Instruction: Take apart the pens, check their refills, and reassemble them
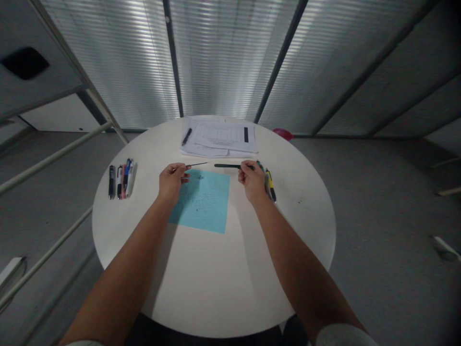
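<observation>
While left grip (173, 180) pinches thin refill (197, 164), right grip (252, 180) pinches black pen barrel (227, 166), ends just apart.

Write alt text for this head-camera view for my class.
Two bare hands are raised over a round white table: the left hand pinches a thin dark rod, the right hand a black pen barrel. Beneath them lies a light blue paper sheet; coloured pens lie left, more right.
</observation>
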Demonstrator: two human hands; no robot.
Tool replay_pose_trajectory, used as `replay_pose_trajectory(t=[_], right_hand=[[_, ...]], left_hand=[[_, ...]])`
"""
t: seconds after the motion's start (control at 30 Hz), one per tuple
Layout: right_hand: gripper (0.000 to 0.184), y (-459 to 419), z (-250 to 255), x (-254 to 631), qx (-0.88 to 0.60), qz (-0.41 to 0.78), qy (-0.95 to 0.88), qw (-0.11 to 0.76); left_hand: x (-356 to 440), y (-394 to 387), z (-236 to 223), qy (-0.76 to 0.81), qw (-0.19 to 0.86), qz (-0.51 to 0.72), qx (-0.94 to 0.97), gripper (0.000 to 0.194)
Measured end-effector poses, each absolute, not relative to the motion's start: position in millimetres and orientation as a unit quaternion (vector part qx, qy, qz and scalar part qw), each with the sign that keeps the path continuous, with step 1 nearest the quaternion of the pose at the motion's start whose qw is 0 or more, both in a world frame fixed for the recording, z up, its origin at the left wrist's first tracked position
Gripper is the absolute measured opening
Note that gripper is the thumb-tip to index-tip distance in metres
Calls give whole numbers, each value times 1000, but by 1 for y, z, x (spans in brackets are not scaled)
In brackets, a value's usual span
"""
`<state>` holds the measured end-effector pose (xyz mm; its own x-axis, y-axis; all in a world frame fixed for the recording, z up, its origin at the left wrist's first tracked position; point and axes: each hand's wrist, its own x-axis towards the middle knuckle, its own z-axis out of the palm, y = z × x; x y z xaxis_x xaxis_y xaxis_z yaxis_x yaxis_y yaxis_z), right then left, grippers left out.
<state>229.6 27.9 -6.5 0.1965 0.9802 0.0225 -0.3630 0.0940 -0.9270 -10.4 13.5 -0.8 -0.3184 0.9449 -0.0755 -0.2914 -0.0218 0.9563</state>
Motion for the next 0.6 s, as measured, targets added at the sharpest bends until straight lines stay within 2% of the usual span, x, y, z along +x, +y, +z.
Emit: replay_pose_trajectory(t=[0.23,0.6], right_hand=[[33,27,-12,224,-466,463,-436,615],[34,14,-9,217,-503,269,-537,622]], left_hand=[[-8,16,-7,527,467,619,346,15],[-4,14,-5,535,451,610,372,14]])
